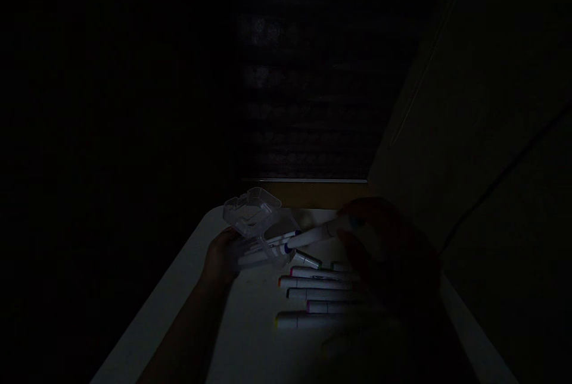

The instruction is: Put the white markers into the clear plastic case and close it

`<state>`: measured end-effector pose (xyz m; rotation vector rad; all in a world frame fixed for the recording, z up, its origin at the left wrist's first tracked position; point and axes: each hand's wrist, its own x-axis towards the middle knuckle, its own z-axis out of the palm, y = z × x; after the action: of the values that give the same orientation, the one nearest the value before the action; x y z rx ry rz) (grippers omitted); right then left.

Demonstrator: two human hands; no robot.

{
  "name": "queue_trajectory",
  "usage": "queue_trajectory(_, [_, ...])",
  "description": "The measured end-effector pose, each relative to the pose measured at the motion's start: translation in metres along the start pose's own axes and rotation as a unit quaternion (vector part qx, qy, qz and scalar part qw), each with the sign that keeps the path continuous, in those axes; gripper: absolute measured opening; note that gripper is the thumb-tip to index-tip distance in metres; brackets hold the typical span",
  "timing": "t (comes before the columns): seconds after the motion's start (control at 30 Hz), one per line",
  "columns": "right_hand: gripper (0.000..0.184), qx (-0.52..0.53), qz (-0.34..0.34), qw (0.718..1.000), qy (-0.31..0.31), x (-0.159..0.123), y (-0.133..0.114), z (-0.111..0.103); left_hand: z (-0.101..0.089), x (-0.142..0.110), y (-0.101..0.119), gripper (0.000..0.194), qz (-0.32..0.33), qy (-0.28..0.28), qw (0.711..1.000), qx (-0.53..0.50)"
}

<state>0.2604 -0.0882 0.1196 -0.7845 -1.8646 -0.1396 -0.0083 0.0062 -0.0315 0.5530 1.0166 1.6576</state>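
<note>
My left hand (220, 258) is closed around the side of a clear plastic case (252, 212), which lies tilted with its lid raised. A few white markers (257, 258) with dark blue ends rest inside it. Between the fingers and thumb of my right hand (379, 241) is a white marker (315, 234), its blue-tipped end pointing left at the case's opening. Under and beside my right hand several more white markers (319, 283) lie roughly in a row, with pink, orange, dark, purple and yellow ends. Their right ends are hidden by shadow and my hand.
Everything sits on a white table (250, 336) with rounded corners, in very dim light. Behind it stand a brownish ledge (313, 194) and a dark ridged surface (304, 104). A pale panel (469, 134) with a dark cable (500, 178) rises at the right.
</note>
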Motion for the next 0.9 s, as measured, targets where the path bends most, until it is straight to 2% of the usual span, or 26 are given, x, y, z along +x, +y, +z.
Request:
queue_trajectory(0.27, [0.017, 0.041, -0.036, 0.998, -0.014, 0.000, -0.012, 0.007, -0.008, 0.007, -0.004, 0.020, -0.014, -0.005, 1.000, -0.004])
queue_trajectory(0.4, [0.019, 0.056, -0.039, 0.996, -0.058, 0.000, -0.007, 0.011, -0.004, 0.004, -0.002, 0.016, -0.016, 0.008, 1.000, -0.004])
queue_trajectory(0.5, [0.020, 0.049, -0.016, 0.994, -0.092, -0.001, -0.001, 0.011, 0.002, -0.001, 0.002, 0.015, -0.015, 0.009, 1.000, -0.005])
queue_trajectory(0.67, [0.014, 0.028, 0.044, 0.980, -0.190, -0.004, 0.009, 0.010, 0.005, -0.005, 0.004, 0.013, -0.012, 0.004, 1.000, -0.005])
queue_trajectory(0.8, [0.019, 0.038, 0.089, 0.955, -0.280, -0.006, 0.014, 0.015, 0.005, -0.003, 0.004, 0.010, -0.029, 0.005, 0.999, -0.019])
queue_trajectory(0.9, [0.021, 0.052, 0.112, 0.941, -0.316, -0.006, 0.016, 0.019, 0.004, -0.002, 0.003, 0.010, -0.020, 0.002, 1.000, -0.013])
